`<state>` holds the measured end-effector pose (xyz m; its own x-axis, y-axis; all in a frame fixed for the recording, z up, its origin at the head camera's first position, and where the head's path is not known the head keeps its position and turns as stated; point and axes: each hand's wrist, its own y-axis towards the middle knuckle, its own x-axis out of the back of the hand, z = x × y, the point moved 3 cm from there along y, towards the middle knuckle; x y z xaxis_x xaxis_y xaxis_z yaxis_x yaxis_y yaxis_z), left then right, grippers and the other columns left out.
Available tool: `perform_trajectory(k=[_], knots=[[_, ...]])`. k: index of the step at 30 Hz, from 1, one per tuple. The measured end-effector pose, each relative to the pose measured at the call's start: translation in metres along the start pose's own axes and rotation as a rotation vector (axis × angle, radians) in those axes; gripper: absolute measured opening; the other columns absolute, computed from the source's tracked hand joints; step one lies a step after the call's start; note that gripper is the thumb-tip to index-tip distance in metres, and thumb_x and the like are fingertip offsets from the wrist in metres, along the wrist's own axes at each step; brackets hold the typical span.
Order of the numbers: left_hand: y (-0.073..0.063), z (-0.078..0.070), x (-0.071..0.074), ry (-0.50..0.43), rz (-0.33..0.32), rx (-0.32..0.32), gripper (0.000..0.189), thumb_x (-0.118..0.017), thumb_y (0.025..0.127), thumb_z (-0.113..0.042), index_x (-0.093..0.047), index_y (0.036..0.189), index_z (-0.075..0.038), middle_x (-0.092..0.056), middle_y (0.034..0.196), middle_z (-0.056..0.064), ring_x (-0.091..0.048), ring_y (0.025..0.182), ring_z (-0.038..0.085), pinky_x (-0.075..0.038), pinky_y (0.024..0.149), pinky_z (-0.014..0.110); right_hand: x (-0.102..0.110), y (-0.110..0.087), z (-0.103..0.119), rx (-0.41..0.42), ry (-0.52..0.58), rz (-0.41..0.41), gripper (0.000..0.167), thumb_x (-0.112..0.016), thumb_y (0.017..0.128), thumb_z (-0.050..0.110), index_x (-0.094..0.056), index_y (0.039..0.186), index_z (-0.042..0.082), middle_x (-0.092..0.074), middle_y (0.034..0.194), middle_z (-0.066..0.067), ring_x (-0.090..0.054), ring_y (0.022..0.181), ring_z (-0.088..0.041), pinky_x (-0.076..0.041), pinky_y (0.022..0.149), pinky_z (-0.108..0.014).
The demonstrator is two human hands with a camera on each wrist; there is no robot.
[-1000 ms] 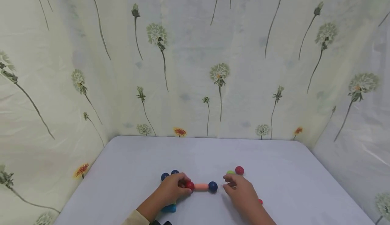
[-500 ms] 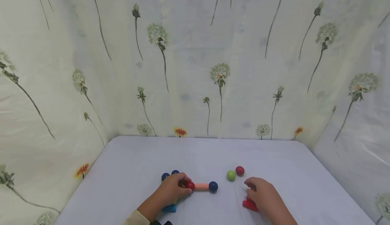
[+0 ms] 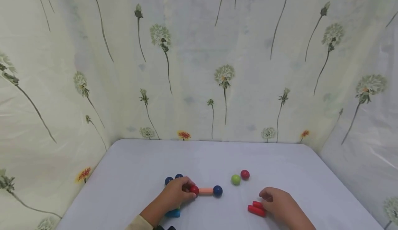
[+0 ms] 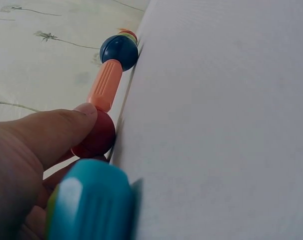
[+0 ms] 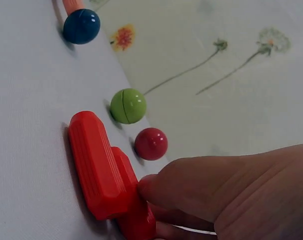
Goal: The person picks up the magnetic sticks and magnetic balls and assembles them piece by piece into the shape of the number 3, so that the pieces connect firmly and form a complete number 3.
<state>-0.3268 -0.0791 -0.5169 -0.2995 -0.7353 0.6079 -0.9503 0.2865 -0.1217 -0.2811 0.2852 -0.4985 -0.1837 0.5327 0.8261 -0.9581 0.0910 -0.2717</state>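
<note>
My left hand (image 3: 177, 192) pinches a glossy red ball (image 3: 194, 190) between thumb and fingers. A ribbed salmon-orange stick (image 3: 205, 191) runs from that ball to a dark blue ball (image 3: 217, 190), the three in one line. At the right, my right hand (image 3: 281, 204) is low over two red ribbed sticks (image 5: 96, 167) lying side by side. In the right wrist view its thumb (image 5: 156, 187) overlaps the farther stick, and the other fingers are partly hidden behind it. The head view shows a gap between thumb and forefinger.
A green ball (image 3: 235, 179) and another red ball (image 3: 245, 174) lie beyond the right hand. Two dark blue balls (image 3: 169, 180) are behind the left hand. A turquoise stick (image 4: 94, 200) lies close by the left wrist. A flower-patterned curtain (image 3: 199, 67) hangs around the white table (image 3: 149, 154).
My right hand has moved right and toward me, from beside the blue ball to the red sticks, uncovering the green ball. The left hand keeps its pinch on the red ball.
</note>
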Motion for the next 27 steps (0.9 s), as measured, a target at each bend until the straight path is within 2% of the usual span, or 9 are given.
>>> perform_trajectory(k=[7,18,27], knots=[[0.0,0.001,-0.001,-0.008,0.002,0.002,0.025,-0.087,0.087,-0.023,-0.073,0.107,-0.024,-0.066,0.094,-0.006,-0.06,0.09,0.017,-0.055,0.082,0.039,0.001,0.0,-0.004,0.016,-0.02,0.025,0.029,-0.084,0.088,0.028,-0.074,0.107,0.009,-0.072,0.097,-0.001,-0.063,0.088,-0.02,-0.059,0.088,-0.051],[-0.001,-0.002,0.0,-0.003,0.001,0.003,0.025,-0.086,0.087,-0.022,-0.073,0.107,-0.024,-0.067,0.094,-0.006,-0.061,0.09,0.017,-0.055,0.083,0.04,-0.005,0.002,-0.011,0.005,-0.01,0.083,0.021,-0.083,0.088,0.019,-0.073,0.104,0.01,-0.068,0.091,0.0,-0.059,0.084,-0.019,-0.059,0.082,-0.044],[-0.001,0.0,0.0,-0.004,0.004,-0.014,0.025,-0.086,0.087,-0.022,-0.073,0.108,-0.023,-0.067,0.094,-0.006,-0.061,0.09,0.016,-0.055,0.082,0.039,-0.002,-0.004,-0.005,0.024,-0.006,0.07,0.017,-0.081,0.089,0.015,-0.073,0.103,0.009,-0.068,0.089,0.0,-0.058,0.083,-0.019,-0.058,0.08,-0.043]])
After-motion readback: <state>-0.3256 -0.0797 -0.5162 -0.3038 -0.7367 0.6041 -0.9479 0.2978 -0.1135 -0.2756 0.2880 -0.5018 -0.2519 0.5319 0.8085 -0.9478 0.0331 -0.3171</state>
